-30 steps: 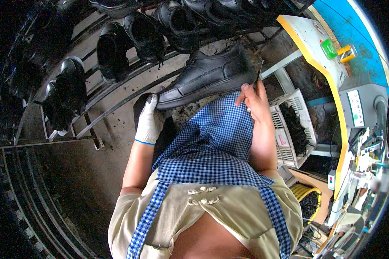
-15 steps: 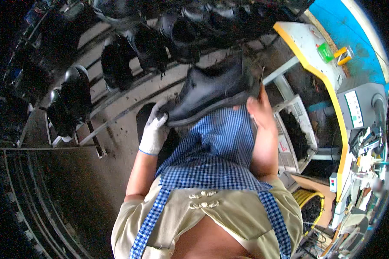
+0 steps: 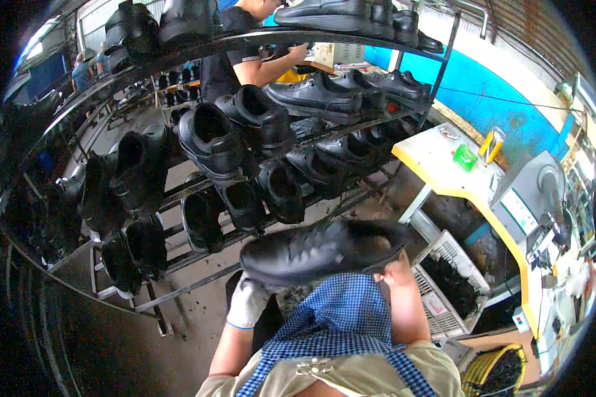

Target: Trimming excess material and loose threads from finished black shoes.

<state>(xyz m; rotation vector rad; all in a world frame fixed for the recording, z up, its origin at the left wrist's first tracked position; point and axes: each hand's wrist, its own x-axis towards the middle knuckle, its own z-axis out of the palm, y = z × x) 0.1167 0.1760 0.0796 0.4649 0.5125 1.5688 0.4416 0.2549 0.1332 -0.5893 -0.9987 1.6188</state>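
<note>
A black shoe (image 3: pixel 304 252) lies across in front of my apron, its toe to the left and its opening tilted upward; motion blurs it a little. My left hand (image 3: pixel 248 301), in a white glove, grips the toe end from below. Bare, my right hand (image 3: pixel 395 270) holds the heel end, with part of the fingers hidden behind the shoe. Just beyond, a dark metal rack (image 3: pixel 198 184) carries several rows of similar black shoes.
On the right stands a white worktable (image 3: pixel 437 155) with a yellow edge, bearing a green box (image 3: pixel 465 157) and a grey machine (image 3: pixel 527 198). Under it sit a white crate (image 3: pixel 473 266) of black scraps and a yellow basket (image 3: pixel 520 374). Behind the rack a person (image 3: pixel 245 59) stands.
My view has lifted, bringing the upper rack and a person into sight. The shoe has turned from side-on to show its laces and opening, still in both hands.
</note>
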